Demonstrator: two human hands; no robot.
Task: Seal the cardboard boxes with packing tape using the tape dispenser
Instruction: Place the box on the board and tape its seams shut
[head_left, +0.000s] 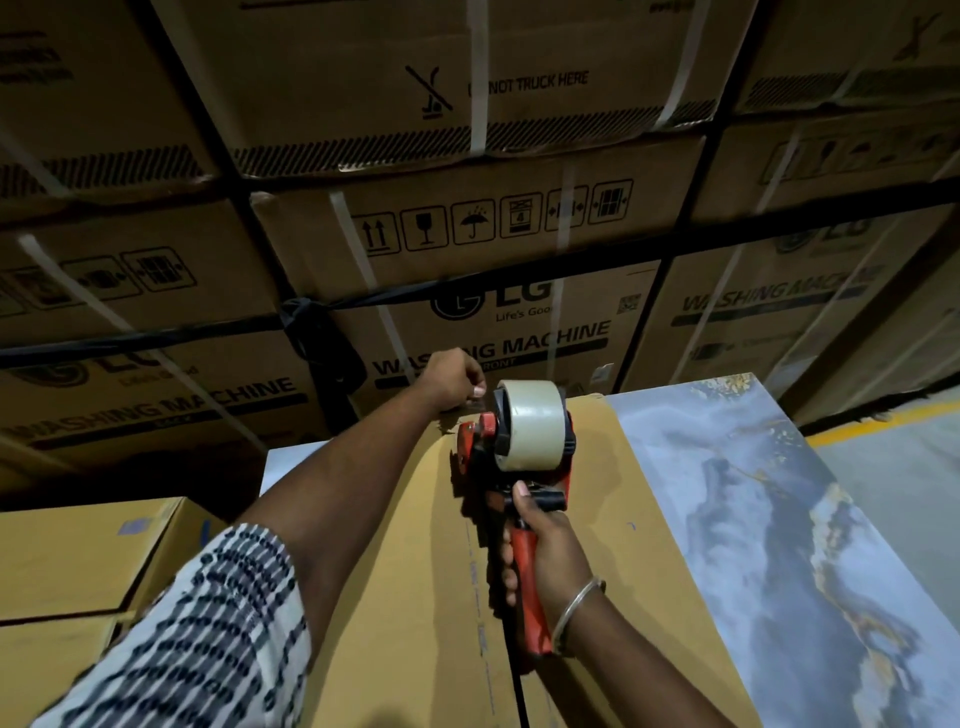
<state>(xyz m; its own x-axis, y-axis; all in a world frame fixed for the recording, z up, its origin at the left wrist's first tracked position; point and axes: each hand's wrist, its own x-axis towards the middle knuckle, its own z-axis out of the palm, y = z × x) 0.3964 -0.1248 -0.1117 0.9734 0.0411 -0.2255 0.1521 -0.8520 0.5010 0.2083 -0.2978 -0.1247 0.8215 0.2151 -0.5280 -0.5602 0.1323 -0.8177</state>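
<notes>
Cardboard stack, left: a smaller box (88, 558) sits low beside the work, well apart from the action, untouched.
Left hand: the left hand (451, 382) reaches to the far edge of the cardboard box (415, 545), fingers curled, pinching what looks like the loose tape end down at that edge; the tape end itself is too small and clear to make out.
Seam: the centre seam (480, 597) runs from the far edge toward the person, no tape visible on it yet.
Tape dispenser: the red tape dispenser (511, 467) sits nose-down near the far edge, the tape roll (532, 423) on top.
Right hand: the right hand (543, 553) is wrapped tight round the handle, ready to draw back.
Risk, anchor: if the pinch slips, the tape end likely lifts and the strip starts loose.
Risk, line: pull off-axis and the strip probably drifts from the seam or wrinkles.
Marbled slab, right: a marbled slab (779, 519) lies just beside the box.
</notes>
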